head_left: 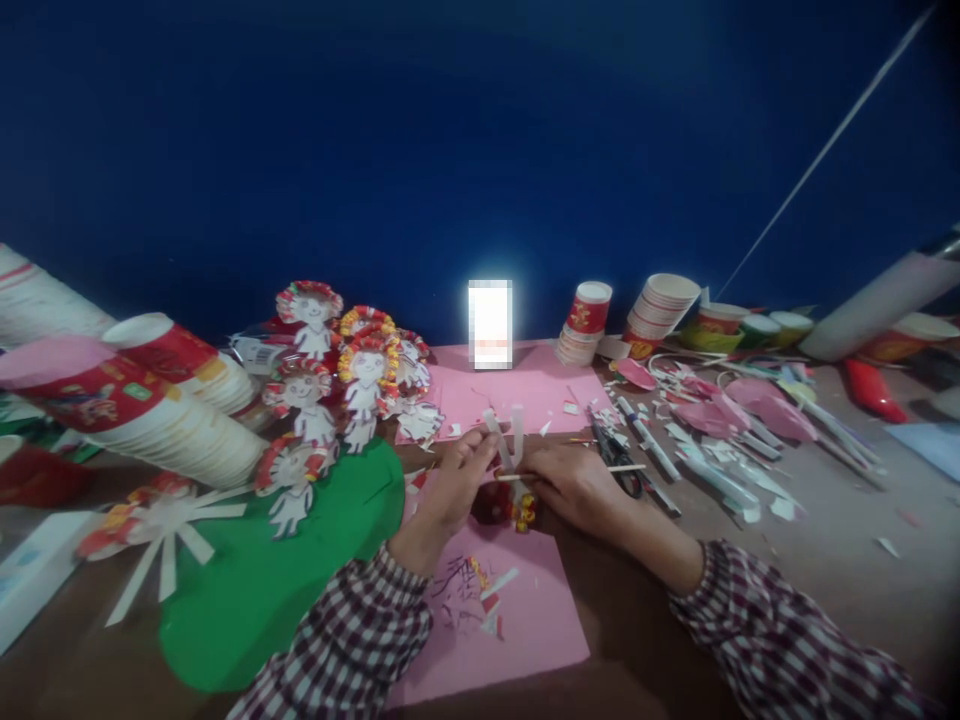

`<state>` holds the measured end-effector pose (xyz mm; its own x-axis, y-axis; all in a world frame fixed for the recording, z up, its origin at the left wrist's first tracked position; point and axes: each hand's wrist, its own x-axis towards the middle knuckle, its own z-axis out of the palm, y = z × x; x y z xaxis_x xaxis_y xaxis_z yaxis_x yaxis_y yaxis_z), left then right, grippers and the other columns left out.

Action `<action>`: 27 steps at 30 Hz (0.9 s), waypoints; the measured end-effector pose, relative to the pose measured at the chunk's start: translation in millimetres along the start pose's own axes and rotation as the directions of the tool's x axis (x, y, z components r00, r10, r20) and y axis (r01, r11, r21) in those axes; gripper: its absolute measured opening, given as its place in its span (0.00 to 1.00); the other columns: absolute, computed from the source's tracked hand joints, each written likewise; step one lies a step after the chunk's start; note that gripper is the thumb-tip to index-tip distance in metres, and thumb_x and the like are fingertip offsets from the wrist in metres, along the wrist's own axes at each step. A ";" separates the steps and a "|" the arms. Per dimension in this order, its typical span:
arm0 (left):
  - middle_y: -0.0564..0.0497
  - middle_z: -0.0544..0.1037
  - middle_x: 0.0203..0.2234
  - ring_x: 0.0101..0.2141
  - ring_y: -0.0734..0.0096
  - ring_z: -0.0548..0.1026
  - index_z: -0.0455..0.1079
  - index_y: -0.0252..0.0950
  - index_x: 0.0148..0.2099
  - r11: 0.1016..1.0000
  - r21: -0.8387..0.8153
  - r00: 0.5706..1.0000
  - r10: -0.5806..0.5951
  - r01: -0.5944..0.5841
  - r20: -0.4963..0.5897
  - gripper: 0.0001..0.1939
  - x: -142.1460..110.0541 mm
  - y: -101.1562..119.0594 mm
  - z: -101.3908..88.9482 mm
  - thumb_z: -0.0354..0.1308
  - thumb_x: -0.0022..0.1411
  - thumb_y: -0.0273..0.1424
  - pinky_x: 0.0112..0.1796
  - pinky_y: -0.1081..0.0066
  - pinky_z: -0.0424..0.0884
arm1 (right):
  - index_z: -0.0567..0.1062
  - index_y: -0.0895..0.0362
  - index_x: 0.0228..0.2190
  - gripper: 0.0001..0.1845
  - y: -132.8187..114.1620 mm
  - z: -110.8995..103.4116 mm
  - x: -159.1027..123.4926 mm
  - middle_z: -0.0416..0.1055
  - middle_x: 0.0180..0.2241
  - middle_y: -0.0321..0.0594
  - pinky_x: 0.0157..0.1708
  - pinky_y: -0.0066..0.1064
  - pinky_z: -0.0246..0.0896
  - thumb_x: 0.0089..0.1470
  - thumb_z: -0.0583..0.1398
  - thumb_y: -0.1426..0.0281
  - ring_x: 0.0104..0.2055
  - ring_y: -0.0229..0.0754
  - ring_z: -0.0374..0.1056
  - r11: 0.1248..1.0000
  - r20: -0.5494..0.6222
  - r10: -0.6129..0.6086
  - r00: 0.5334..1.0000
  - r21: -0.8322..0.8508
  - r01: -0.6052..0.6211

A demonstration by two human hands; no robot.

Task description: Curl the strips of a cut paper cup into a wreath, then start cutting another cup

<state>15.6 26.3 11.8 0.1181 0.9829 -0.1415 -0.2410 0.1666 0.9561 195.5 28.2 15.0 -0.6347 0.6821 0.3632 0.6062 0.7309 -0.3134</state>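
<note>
Neighbouring right hand: markers, scraps

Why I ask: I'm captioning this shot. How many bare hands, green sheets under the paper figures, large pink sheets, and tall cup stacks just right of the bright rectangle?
Hands (left hand, right hand): 2
Green sheet: 1
Large pink sheets: 2
Cup stacks: 2
Total: 7
</note>
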 end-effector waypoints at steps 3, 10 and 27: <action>0.52 0.73 0.22 0.24 0.74 0.69 0.71 0.34 0.33 0.998 0.041 0.998 0.057 -0.057 -0.003 0.15 3.5 -1.8 -3.8 0.58 0.55 0.42 0.27 0.75 0.66 | 0.72 0.57 0.33 0.04 -0.8 0.9 0.1 0.73 0.30 0.38 0.32 0.27 0.57 0.55 0.56 0.73 0.32 0.38 0.68 1.000 0.039 -0.017 0.999 -0.007 0.017; 0.52 0.73 0.23 0.27 0.73 0.70 0.73 0.34 0.34 0.993 0.075 0.989 0.102 -0.094 -0.106 0.13 11.9 -14.3 -10.1 0.59 0.54 0.39 0.30 0.74 0.67 | 0.73 0.57 0.32 0.06 -2.2 1.0 1.7 0.73 0.28 0.38 0.32 0.27 0.56 0.57 0.56 0.70 0.31 0.38 0.68 0.996 0.112 -0.029 0.993 -0.085 0.039; 0.54 0.74 0.22 0.22 0.76 0.70 0.73 0.35 0.32 0.994 0.109 0.998 0.008 -0.002 -0.059 0.07 5.1 -18.6 -1.3 0.61 0.51 0.33 0.26 0.75 0.66 | 0.72 0.57 0.35 0.09 -2.7 -2.6 0.1 0.74 0.32 0.41 0.35 0.30 0.62 0.60 0.53 0.69 0.34 0.40 0.68 0.985 -0.251 0.086 0.964 -0.124 -0.120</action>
<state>19.4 28.3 -7.1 0.0591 0.9871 -0.1485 -0.1343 0.1553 0.9787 195.0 26.3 18.1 -0.4392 0.7154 0.5435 0.7328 0.6352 -0.2439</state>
